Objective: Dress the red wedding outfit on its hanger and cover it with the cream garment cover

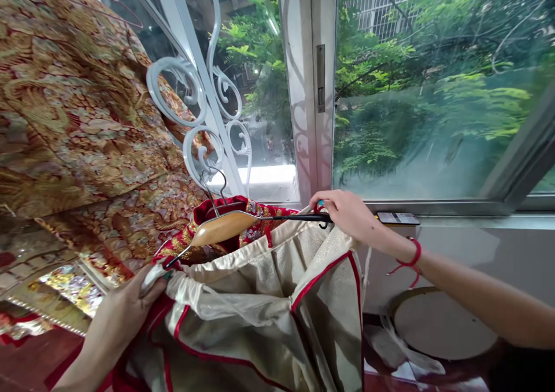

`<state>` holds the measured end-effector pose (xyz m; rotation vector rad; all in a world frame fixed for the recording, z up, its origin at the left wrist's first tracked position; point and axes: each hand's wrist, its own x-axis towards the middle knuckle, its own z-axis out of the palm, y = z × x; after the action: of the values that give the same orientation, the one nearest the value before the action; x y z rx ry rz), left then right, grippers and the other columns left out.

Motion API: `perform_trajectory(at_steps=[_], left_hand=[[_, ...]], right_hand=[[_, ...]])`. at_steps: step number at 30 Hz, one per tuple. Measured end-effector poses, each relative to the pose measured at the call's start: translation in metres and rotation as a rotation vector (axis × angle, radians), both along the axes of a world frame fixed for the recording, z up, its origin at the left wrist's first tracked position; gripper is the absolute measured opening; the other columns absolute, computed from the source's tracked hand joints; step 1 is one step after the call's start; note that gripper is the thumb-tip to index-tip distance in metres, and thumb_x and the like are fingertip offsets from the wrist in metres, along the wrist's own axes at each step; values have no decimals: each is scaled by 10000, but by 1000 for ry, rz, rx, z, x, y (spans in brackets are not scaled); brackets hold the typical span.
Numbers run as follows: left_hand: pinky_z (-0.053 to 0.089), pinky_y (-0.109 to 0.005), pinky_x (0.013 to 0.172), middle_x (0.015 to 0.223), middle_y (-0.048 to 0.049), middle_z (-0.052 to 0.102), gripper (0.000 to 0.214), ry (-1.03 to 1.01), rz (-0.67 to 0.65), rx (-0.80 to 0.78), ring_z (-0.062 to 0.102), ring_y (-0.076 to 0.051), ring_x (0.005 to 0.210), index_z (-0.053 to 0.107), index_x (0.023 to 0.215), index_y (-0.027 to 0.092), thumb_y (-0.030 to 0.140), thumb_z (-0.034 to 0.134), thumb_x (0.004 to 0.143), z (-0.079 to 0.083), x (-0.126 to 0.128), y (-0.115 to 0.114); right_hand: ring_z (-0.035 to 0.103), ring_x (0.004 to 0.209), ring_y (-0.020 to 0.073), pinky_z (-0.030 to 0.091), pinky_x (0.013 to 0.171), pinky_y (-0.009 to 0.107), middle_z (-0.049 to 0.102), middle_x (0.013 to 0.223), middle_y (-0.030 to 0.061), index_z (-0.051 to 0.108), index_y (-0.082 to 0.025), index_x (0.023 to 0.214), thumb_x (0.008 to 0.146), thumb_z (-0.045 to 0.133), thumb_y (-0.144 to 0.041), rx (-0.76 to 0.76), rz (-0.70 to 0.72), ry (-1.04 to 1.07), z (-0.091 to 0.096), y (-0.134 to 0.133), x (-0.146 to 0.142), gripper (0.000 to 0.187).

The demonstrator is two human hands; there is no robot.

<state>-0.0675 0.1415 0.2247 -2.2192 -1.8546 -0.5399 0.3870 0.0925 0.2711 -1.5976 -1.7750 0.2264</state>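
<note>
Wooden hanger carrying a red garment, cream lining outward, is held level before a window with a white scroll grille; greenery lies beyond the glass. A phone rests on the window sill, a round stool stands below it, and gold brocade hangs at left. Left hand clenches the hanger's left end together with fabric; right hand pinches its right end

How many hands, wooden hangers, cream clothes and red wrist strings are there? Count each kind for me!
Hands: 2, the left hand and the right hand
Wooden hanger: 1
Cream garment with red trim: 1
Red wrist string: 1
Total: 5
</note>
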Motion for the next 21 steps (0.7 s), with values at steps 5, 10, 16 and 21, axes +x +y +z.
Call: perform_trajectory(at_steps=[5,10,16,21], left_hand=[[487,-287,654,750,-47,760,494,-138,-101,-120,713,-297,748,633,1115,189,549,422,851,10,7,2],[487,-283,632,718,-34,740,499,-245,-218,-146,692,-266,719,647,915,215,635,383,863,27,19,0],[461,-269,551,569,-21,643,565,-262,-204,-75,606,-209,579,494,604,232,685,281,866,59,44,-12],[479,-295,649,809,-61,756,559,-100,-168,-42,705,-266,757,676,1078,227,570,281,881,68,71,-12]], right_hand=[[564,586,175,340,612,270,667,638,10,747,-238,881,847,383,-131,185,-154,-31,-23,7,-13,381],[558,536,159,371,594,269,717,708,19,749,-209,842,853,380,-163,252,-43,134,-35,21,-6,372],[648,744,198,432,702,286,745,824,39,732,-197,795,844,371,-163,323,123,232,-39,37,-1,365],[590,631,178,407,605,272,702,728,29,729,-185,809,844,384,-185,273,136,277,-48,43,-7,347]])
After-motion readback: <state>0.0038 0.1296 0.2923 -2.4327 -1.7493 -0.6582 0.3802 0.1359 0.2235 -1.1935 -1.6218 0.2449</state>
